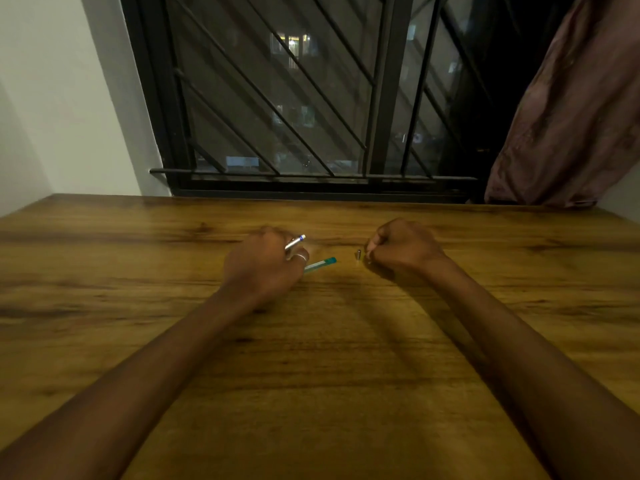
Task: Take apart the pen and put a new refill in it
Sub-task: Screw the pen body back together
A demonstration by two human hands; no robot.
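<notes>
Wall (52, 98) stood pale to the left of the barred window (294, 98), below which a wooden table (311, 358) filled the near view. Left of the table's middle, the left hand (263, 265) was curled shut around a silver pen (295, 242) whose blue-tipped end stuck out past the knuckles, and a teal-ended refill (320, 265) poked out from under the same hand, low over the wood. Right of the middle, a small dark pen part (358, 254) stood on the table just beside the right hand (401, 251), whose fingers were bunched closed, though whether they pinched anything could not be told; a curtain (571, 116) hung right of the window.
</notes>
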